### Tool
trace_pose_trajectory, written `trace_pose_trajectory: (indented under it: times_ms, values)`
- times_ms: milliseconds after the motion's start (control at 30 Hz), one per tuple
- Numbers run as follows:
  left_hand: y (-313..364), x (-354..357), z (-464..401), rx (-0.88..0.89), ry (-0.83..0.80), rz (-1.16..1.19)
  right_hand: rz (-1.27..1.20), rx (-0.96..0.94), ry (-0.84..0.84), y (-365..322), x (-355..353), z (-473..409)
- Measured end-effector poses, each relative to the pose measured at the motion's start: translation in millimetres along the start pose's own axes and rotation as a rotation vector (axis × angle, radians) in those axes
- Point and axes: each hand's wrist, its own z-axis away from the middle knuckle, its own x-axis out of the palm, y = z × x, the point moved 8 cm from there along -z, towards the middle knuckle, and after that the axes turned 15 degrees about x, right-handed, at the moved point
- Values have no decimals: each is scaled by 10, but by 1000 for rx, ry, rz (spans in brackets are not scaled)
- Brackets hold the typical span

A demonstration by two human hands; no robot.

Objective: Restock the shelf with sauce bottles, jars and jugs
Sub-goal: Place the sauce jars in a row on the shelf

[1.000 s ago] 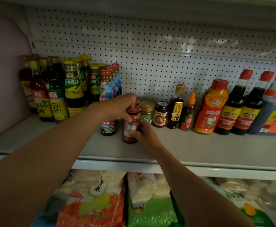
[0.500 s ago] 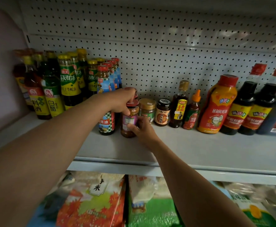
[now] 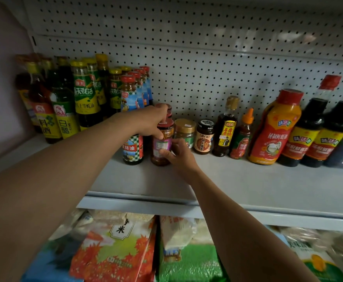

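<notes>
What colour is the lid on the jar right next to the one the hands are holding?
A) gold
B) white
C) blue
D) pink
A: the gold-lidded jar stands on the shelf just right of the red-lidded jar, which the left hand grips near the lid and the right hand holds lower down.
</notes>
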Motion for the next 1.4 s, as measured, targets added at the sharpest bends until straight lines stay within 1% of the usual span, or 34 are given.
trace_pose_trajectory:
  times_ms: [200, 433, 533, 667, 767, 1067, 1400]
  values:
    - [27, 6, -30, 8, 38, -11, 32, -15, 22, -21, -16, -20]
    - [-75, 20, -90, -49, 61, -11, 3, -27, 31, -33, 8, -93]
    - [-96, 24, -132, -59, 27, -16, 17, -35, 46, -34, 19, -116]
    - [-99, 14, -193, -65, -49, -97, -4, -36, 48, 6, 24, -166]
    - [-101, 2, -210, -79, -73, -127, -14, -36, 45, 21, 42, -193]
    - [-115, -43, -271, -100, -63, -135, -13, -38, 41, 12, 69, -298]
    - [-97, -42, -324, -129, -75, -136, 77, -44, 130, 8, 83, -339]
